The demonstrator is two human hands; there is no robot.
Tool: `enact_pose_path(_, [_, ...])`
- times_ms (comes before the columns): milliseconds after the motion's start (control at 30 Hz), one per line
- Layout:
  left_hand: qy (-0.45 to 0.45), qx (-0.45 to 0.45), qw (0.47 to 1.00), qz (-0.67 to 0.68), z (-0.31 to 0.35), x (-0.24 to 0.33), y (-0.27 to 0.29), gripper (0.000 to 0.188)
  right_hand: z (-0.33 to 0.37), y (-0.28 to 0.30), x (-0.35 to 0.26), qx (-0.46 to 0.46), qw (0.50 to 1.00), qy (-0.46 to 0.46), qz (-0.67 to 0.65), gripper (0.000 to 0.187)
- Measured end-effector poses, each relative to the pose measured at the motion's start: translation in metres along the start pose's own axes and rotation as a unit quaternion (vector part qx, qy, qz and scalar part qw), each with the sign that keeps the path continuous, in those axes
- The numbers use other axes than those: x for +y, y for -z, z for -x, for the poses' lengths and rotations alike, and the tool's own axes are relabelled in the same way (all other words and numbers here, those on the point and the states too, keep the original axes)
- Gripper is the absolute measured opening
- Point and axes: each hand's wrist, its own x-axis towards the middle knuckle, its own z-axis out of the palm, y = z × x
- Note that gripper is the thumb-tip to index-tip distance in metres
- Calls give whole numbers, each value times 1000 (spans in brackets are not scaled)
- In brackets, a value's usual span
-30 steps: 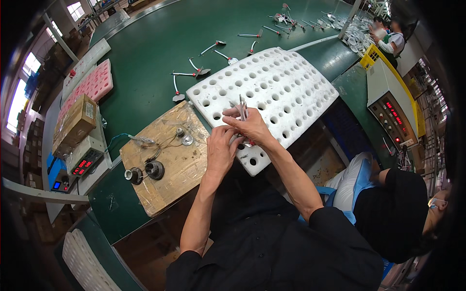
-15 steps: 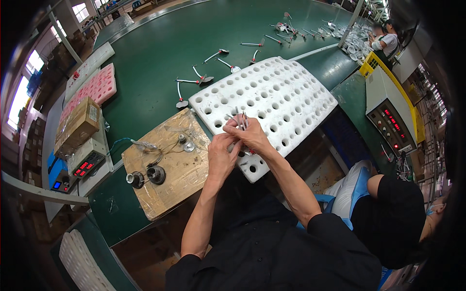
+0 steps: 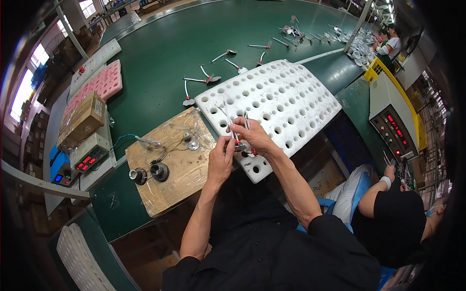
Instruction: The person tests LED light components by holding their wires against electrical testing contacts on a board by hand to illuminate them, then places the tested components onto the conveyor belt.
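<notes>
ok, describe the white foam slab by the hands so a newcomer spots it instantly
Start at the big green table. At its near edge, just right of the brown board, lies a broad white foam slab full of round holes. Unlike the pink slab and white stack off to the left, it has the right hand over it.

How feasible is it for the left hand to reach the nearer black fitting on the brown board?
Probably yes: nothing seems to stand between the left hand and the black fitting across the brown board, though the hand looks busy with a small wired part.
</notes>
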Motion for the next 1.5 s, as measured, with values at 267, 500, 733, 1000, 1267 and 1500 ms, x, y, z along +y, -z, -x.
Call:
enact_pose_path(267, [56,-83,968,229,0,-22,12,23,0,7,-1,-41,992,-8,118,31])
enact_pose_path(500, [92,27,963,253,7,-19,20,25,-2,3,3,-23,999,-8,48,38])
enact_pose_path(733, [129,14,944,302,35,-21,27,18,-2,-15,-13,-53,998,8,30,27])
enact_pose_path(1000, [152,7,933,327,60,-18,19,21,-2,-53,-14,-53,940,80,327,36])
enact_pose_path(1267, [76,-3,981,176,62,-27,28,28,-10,-54,-13,-79,952,11,294,37])
enact_pose_path(1500, [46,-18,997,65,59,-14,34,27,-11,-61,-15,-65,944,90,312,32])
